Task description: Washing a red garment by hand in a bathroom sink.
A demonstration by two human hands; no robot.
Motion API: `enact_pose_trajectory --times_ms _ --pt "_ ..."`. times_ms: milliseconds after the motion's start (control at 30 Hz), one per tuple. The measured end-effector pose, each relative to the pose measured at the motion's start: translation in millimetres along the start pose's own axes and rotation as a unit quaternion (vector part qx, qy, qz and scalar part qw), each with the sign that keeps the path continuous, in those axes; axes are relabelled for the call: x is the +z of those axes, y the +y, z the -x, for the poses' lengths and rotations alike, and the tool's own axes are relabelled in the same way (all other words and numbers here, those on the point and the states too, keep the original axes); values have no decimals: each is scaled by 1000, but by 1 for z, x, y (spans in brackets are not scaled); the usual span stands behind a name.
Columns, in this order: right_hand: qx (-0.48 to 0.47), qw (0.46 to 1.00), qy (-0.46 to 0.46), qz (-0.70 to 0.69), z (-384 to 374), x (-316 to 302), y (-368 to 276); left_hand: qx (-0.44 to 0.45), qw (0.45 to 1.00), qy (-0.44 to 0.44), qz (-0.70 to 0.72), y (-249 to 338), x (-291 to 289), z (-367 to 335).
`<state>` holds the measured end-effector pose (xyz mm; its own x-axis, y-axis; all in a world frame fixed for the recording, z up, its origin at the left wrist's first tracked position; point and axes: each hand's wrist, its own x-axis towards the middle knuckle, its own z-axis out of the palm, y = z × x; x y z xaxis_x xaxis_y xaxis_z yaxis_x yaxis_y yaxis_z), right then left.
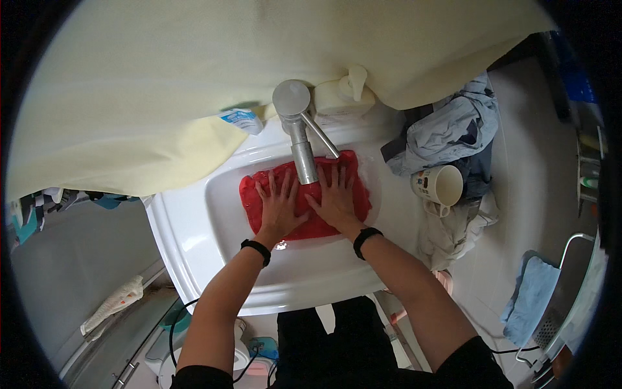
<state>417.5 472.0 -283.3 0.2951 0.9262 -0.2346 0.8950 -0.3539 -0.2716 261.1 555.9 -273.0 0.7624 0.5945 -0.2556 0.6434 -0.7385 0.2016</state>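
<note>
A wet red cloth (311, 227) lies spread in the basin of a white sink (178, 220), its kind of garment not plain to see. My left hand (280, 206) presses flat on the cloth's left half, fingers spread. On the right half rests my right hand (337, 200), also flat with the fingers apart. Both thumbs point inward toward each other. Between and just beyond the hands, the spout of a metal faucet (303, 155) reaches over the cloth. Its thin lever slants to the right. Some water shows around the cloth.
Behind the faucet stands a cream pump bottle (343, 94). A white and blue packet (243, 120) lies left of it. Crumpled grey clothes (447, 133) and a printed mug (447, 185) sit on the right rim. A pale yellow cloth (194, 155) drapes across the back.
</note>
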Motion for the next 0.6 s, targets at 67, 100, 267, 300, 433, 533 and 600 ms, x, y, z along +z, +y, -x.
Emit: enact_pose_trajectory --times_ms 67,100,267,300,433,533,600 --pt "-8 1000 -3 8 4 -1 0 -1 1000 1 9 -3 -2 0" --pt "-20 1000 1 8 7 1 1 0 1000 4 17 -5 -4 0" --pt "-60 998 -6 -13 28 -2 5 -4 1000 -24 -6 13 3 23" --pt "-72 996 -58 7 31 -6 5 -10 998 -52 -32 20 1 31" --pt "-91 980 -178 15 53 -23 0 -12 990 -134 -36 39 0 62" --pt "-64 973 -218 -30 67 -33 -3 -10 983 -184 -17 46 -3 78" --pt "-39 962 -259 -77 79 -30 7 -4 983 -182 -3 48 -3 88"
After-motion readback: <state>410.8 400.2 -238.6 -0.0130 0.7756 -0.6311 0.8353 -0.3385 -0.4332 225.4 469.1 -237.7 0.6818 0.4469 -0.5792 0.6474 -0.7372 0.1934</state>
